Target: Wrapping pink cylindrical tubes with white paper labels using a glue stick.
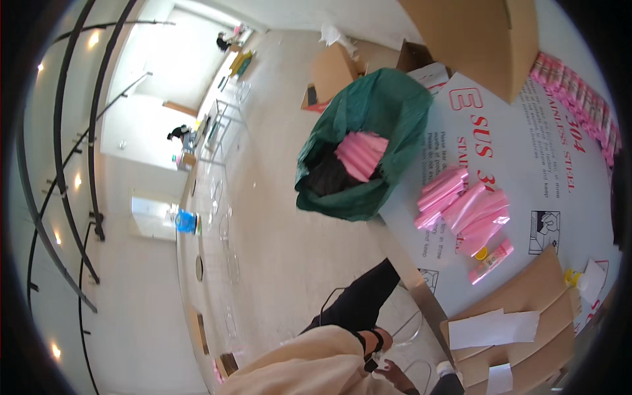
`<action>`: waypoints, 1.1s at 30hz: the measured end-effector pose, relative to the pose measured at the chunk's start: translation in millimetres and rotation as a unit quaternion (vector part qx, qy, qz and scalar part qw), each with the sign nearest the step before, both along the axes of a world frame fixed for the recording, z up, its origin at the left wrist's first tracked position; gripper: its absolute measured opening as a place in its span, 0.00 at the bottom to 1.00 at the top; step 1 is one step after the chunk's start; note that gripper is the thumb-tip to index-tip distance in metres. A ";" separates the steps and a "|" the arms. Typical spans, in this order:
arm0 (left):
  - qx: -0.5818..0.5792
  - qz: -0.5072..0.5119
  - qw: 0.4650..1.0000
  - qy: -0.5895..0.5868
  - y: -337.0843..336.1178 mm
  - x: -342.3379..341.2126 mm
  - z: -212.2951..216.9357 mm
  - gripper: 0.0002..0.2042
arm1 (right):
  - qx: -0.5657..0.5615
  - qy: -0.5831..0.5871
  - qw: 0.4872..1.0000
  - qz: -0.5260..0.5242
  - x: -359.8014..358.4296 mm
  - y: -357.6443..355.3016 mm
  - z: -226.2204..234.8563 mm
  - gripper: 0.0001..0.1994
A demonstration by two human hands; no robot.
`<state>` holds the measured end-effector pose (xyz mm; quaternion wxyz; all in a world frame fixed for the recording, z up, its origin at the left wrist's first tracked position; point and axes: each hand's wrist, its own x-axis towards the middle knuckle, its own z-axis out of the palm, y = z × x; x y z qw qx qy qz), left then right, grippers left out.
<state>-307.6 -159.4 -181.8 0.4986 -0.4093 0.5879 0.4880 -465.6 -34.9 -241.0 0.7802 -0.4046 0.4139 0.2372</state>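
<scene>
Worktop edge: a bare metallic strip runs along the side of the worktop (423, 291) nearest you; both your hands show beyond it, on the floor side.
Open room: the printed film (500, 168) shows between the pink bundles and the row of pink packs (576, 99) at the far edge; pale floor (270, 184) extends left of the worktop.
Green bag: one (401, 125), at the worktop's corner, mouth open, with one pink piece (362, 155) and dark material (332, 173) inside; what supports it cannot be told.
Pink bundles: two (478, 214), lying side by side mid-worktop.
Slim pink pack: one (491, 262), just beside the bundles, near a small yellow round piece (481, 253).
Far-edge row: several pink packs close together; exact number not readable.
Brown cardboard: one creased sheet (553, 296) near you, carrying white paper.
Left grip: your left hand (385, 338), below a black wristband (370, 340), is partly hidden; you cannot be credited with wide or narrow, nor with any hold.
Right grip: your right hand (395, 376) is close by the left, well apart from the pink bundles; opening and contents cannot be told.
</scene>
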 end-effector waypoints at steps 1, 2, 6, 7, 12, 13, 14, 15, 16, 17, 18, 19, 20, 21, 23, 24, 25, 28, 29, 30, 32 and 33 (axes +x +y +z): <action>0.009 -0.004 1.000 -0.004 3.7 5.6 -2.6 0.13 | -0.001 -0.012 1.000 -0.009 7.4 -0.6 -10.3 0.28; 0.017 -0.008 1.000 -0.002 4.3 3.5 -4.1 0.13 | -0.002 -0.020 1.000 -0.018 10.9 0.2 -18.6 0.28; 0.051 -0.018 0.998 0.020 6.6 1.3 -8.7 0.14 | -0.006 -0.041 0.998 -0.050 18.9 2.9 -42.0 0.28; 0.060 -0.020 0.998 0.027 6.7 0.3 -10.2 0.14 | -0.007 -0.044 0.997 -0.057 19.2 3.1 -46.0 0.28; 0.107 -0.020 0.992 0.070 5.8 2.1 -22.0 0.15 | -0.011 -0.052 0.995 -0.084 9.4 0.1 -59.7 0.27; 0.115 -0.018 0.990 0.076 6.9 3.0 -24.3 0.15 | -0.012 -0.056 0.995 -0.087 8.8 -3.6 -58.2 0.27; 0.123 -0.017 0.989 0.085 7.3 1.9 -29.6 0.15 | -0.015 -0.057 0.994 -0.090 4.0 -5.4 -60.5 0.27; 0.131 -0.016 0.987 0.096 7.8 1.1 -35.1 0.16 | -0.017 -0.056 0.994 -0.094 -1.5 -7.0 -62.7 0.27; 0.139 -0.015 0.984 0.107 8.7 0.3 -40.2 0.16 | -0.020 -0.056 0.994 -0.097 -7.5 -8.5 -64.7 0.27; 0.164 -0.017 0.982 0.090 17.1 2.0 -53.3 0.19 | -0.025 -0.063 0.993 -0.094 -9.8 -12.9 -65.4 0.27; 0.158 -0.012 0.984 0.087 26.1 5.9 -65.6 0.19 | -0.030 -0.070 0.993 -0.090 -12.2 -17.3 -65.8 0.26; 0.151 -0.012 0.985 0.086 25.4 1.3 -68.2 0.21 | -0.034 -0.067 0.993 -0.089 -21.7 -18.0 -70.1 0.26; 0.144 -0.009 0.986 0.084 25.5 -2.6 -70.0 0.23 | -0.038 -0.066 0.993 -0.086 -30.8 -18.8 -73.9 0.26; 0.138 -0.004 0.986 0.089 26.7 -5.6 -70.8 0.23 | -0.043 -0.065 0.994 -0.080 -39.1 -19.8 -77.2 0.26; 0.118 0.001 0.988 0.104 -2.0 -19.4 -62.5 0.24 | -0.052 -0.061 0.995 -0.060 -65.7 -20.9 -81.1 0.26; 0.103 0.009 0.989 0.104 -19.9 -24.6 -60.1 0.25 | -0.059 -0.067 0.995 -0.045 -70.8 -25.3 -84.2 0.26; 0.087 0.017 0.991 0.104 -35.6 -27.3 -57.0 0.26 | -0.068 -0.073 0.995 -0.030 -74.9 -31.3 -88.3 0.26; 0.034 0.033 0.993 0.104 -54.4 -27.3 -45.2 0.28 | -0.099 -0.088 0.991 0.009 -80.5 -47.0 -99.6 0.25; 0.023 0.037 0.993 0.106 -64.6 -28.5 -34.3 0.28 | -0.108 -0.090 0.990 0.016 -80.6 -51.2 -101.0 0.25; -0.012 0.018 0.988 0.153 -72.1 -30.7 -19.4 0.27 | -0.117 -0.092 0.989 0.023 -81.1 -53.2 -100.1 0.25; -0.058 0.005 0.979 0.196 -73.3 -29.4 -16.1 0.27 | -0.132 -0.101 0.985 0.039 -76.5 -55.4 -94.0 0.25; -0.093 0.020 0.975 0.200 -69.5 -25.1 -16.0 0.24 | -0.137 -0.113 0.983 0.055 -70.5 -55.2 -88.1 0.25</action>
